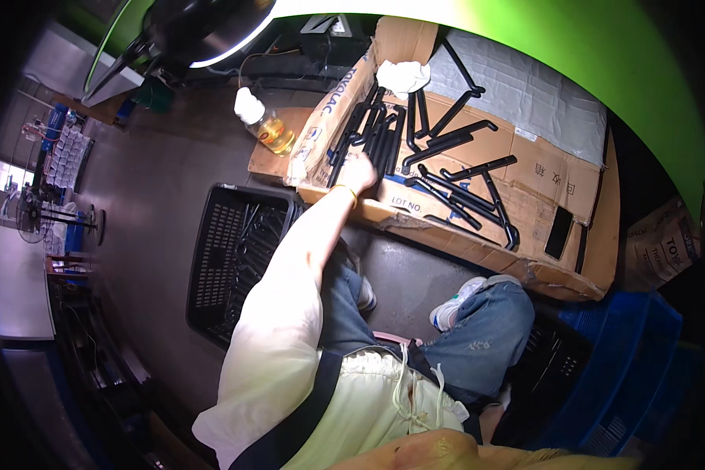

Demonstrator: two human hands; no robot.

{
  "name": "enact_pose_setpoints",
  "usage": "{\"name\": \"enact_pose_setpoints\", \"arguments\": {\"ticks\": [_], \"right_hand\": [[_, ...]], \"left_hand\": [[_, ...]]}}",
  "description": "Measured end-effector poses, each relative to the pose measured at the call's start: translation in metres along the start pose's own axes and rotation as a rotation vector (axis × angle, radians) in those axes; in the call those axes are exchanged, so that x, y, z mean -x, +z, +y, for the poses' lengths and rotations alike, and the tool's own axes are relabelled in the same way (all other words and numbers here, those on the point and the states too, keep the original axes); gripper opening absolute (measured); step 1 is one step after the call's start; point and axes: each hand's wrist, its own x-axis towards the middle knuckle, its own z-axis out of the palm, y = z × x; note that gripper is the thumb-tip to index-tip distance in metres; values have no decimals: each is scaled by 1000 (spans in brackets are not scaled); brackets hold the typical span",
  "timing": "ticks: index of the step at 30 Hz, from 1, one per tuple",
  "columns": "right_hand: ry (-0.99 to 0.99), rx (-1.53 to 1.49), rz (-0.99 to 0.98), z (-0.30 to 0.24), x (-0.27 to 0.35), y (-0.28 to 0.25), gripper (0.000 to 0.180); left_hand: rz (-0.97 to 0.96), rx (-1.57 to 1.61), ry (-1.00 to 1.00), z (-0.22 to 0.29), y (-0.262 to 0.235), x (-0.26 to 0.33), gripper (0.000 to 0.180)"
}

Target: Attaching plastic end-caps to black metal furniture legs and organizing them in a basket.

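Observation:
My left hand [358, 174], with a yellow band at its wrist, reaches over the near left part of a cardboard box tray. Its fingers are curled on a bundle of black plastic handles [380, 145], long bars with bent ends. How many it grips is hidden. More black handles [450, 141] lie scattered across the cardboard to the right, some crossing each other. At the bottom edge, very close, shows bare skin of what looks like my right arm or right hand [439, 450]; its fingers cannot be made out.
A black crate [204, 266] holding many black handles stands on the floor at the left. Beside the cardboard tray [556, 168] sits a bottle of amber liquid [276, 135]. White crumpled cloth [403, 76] and a dark phone-like slab [558, 233] lie on it. Blue crates [603, 368] stand at right.

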Motion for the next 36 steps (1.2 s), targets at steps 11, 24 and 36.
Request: {"name": "enact_pose_setpoints", "arguments": {"ticks": [11, 24, 36], "right_hand": [[-105, 264, 268, 11, -17, 72, 36], [-568, 478, -104, -237, 329, 454, 23], [-249, 425, -833, -131, 444, 543, 27]], "left_hand": [[-427, -34, -334, -7, 7, -35, 58], [-5, 348, 999, 53, -131, 127, 31], [508, 461, 811, 48, -188, 237, 46]]}}
